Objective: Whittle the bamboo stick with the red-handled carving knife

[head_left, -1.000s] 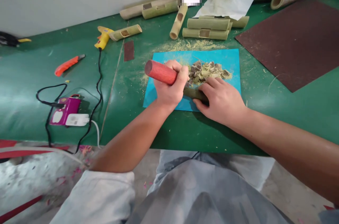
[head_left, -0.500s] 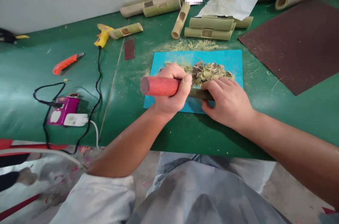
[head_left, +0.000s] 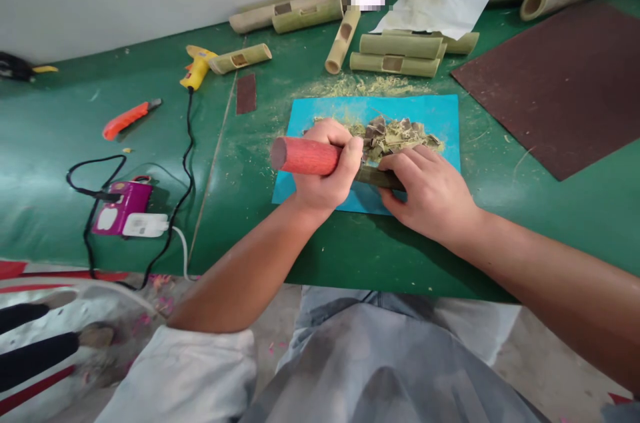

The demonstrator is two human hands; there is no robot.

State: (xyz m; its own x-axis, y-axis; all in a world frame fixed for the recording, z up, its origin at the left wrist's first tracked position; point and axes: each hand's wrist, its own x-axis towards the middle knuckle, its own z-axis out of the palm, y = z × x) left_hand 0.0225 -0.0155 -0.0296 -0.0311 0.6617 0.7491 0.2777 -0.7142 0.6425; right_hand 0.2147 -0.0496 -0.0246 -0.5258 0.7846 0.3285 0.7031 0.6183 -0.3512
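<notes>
A tool with a thick red wooden handle point(head_left: 311, 156) is wrapped in the fist of my left hand point(head_left: 326, 188). Its working end is hidden behind my fingers, close to a dark green bamboo piece point(head_left: 373, 176). My right hand point(head_left: 436, 195) grips that bamboo piece, fingers over the top and thumb on the near side. Both hands are over a blue sheet point(head_left: 431, 106). Just beyond them, a heap of bamboo chips and shavings point(head_left: 400, 136) lies on the sheet.
Several cut bamboo tubes point(head_left: 400, 46) lie along the back, some under white paper point(head_left: 440, 0). A dark brown sheet point(head_left: 555, 83) is at right. At left are a yellow glue gun point(head_left: 197, 66), an orange utility knife point(head_left: 127, 120) and a purple power box point(head_left: 125, 206) with cords.
The red handle's butt end has shifted slightly right and up, tilting the tool. My right hand and the bamboo piece stay nearly still. At lower left, a person's legs have come further into view.
</notes>
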